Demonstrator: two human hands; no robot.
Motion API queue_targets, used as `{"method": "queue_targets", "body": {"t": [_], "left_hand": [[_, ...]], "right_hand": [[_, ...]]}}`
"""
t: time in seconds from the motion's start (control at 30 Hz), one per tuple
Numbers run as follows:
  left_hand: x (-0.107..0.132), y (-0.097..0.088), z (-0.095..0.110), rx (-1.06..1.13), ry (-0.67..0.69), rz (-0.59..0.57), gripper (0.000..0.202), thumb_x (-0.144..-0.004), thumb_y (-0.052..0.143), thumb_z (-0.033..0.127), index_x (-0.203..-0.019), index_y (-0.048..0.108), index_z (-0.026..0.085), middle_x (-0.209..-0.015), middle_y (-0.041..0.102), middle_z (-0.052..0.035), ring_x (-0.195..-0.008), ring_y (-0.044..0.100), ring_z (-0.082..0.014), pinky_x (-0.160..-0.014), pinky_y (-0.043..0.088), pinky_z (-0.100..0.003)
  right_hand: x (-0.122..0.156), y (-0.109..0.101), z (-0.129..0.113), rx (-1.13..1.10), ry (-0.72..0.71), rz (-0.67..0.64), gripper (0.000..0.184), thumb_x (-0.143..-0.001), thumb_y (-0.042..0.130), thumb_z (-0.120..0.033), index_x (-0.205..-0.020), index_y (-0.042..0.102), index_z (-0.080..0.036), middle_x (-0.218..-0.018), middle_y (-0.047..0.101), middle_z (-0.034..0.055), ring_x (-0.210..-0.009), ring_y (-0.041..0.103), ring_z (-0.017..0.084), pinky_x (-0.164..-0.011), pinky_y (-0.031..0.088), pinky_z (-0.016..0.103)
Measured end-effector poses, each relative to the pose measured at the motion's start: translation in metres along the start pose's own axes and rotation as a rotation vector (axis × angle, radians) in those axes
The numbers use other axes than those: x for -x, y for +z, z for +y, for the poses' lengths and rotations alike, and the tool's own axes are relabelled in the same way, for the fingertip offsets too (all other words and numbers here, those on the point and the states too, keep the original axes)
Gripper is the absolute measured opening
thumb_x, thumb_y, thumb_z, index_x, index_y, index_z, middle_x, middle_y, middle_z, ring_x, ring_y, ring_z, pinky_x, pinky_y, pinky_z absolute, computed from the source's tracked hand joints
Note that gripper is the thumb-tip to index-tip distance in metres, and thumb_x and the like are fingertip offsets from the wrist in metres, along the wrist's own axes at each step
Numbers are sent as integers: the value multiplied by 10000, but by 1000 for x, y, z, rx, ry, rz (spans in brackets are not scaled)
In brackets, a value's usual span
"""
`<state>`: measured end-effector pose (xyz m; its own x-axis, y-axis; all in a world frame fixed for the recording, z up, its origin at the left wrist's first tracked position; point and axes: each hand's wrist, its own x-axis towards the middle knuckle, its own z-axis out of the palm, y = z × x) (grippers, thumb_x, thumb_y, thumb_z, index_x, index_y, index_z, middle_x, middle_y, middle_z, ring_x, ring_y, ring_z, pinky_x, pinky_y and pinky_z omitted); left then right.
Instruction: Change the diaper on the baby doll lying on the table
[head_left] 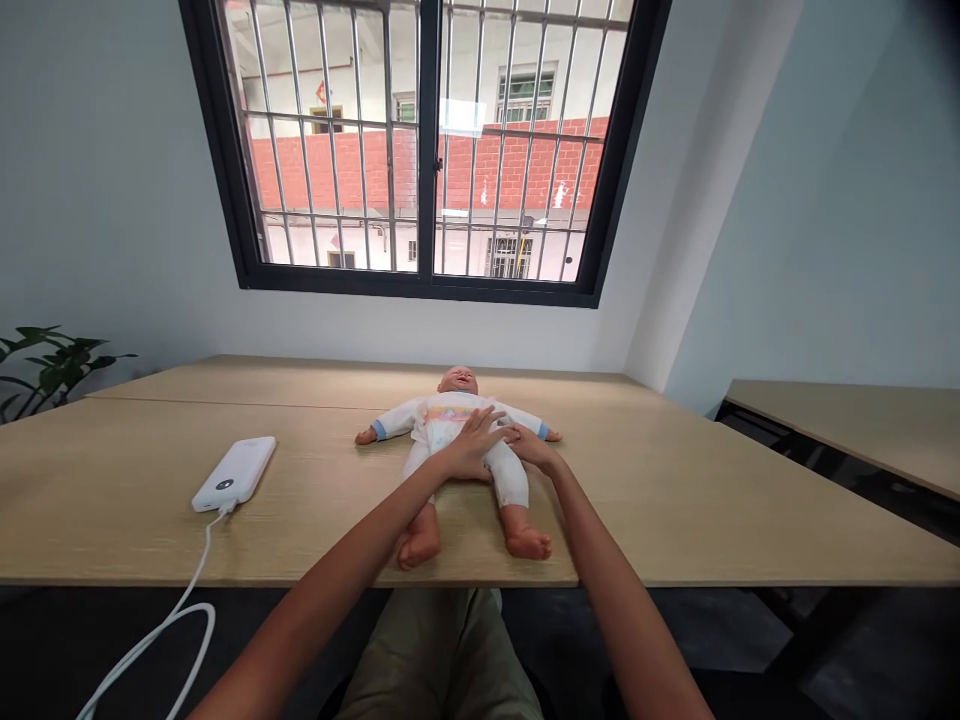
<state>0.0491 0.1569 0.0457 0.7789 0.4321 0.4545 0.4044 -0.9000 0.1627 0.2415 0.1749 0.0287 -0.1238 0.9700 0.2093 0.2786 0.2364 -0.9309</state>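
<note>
The left hand [472,445] and the right hand [531,447] are both open, fingers spread, and neither visibly grips anything. Their fingertips nearly meet over the middle of a baby doll [459,380], which lies on its back on the desk [645,520] directly beneath them, head pointing away and feet toward the desk's near edge. The left hand rests flat across the doll's belly and upper leg, while the right hand lies at its hip. The left forearm [360,570] passes above one of the doll's legs.

A white romper [405,422] with blue cuffs covers the doll's arms and legs, and a patterned band [450,411] shows at the waist. The hands hide whether the middle is fastened. The bare feet [529,543] stick out below the hands. Further left of the left hand, a white power bank [234,473] lies on the desk, its white cable [196,570] trailing over the edge.
</note>
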Motion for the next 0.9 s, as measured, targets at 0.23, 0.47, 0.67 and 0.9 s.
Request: {"method": "queue_targets", "body": {"t": [0.23,0.47,0.67,0.9], "left_hand": [[3,-7,-2,28,-263,-17,796,-832,542,379,-1522,187,201,-1601,175,-121,-1493,56,-271,-1192,29,-528],[-9,2,12,-156,-215,-119,585,-920,341,614,-1333,488,226,-1386,539,-101,-1346,403,-286,-1148,140,-603],[-16,2,16,-235,-242,-133,547,-918,373,578,-1262,534,184,-1317,582,-131,-1261,481,-294,-1119,201,-582],[-35,9,7,-311,-354,-61,690,-830,394,730,-1105,599,131,-1172,623,-163,-1111,552,-322,-966,378,-494]], "right_hand": [[4,-15,-6,-391,119,103,504,-611,679,-88,-1090,547,-180,-834,643,-2,-736,625,107,-679,519,216],[1,-15,-13,-539,-17,111,559,-598,755,-124,-1106,541,-221,-813,647,-12,-704,636,116,-662,543,223],[-1,-8,-13,-550,-45,130,619,-560,770,-115,-1119,541,-251,-900,618,-18,-705,643,105,-660,553,223],[0,-9,-15,-561,-45,172,599,-556,767,-129,-1098,532,-227,-822,636,-30,-664,633,109,-631,541,225]]}}
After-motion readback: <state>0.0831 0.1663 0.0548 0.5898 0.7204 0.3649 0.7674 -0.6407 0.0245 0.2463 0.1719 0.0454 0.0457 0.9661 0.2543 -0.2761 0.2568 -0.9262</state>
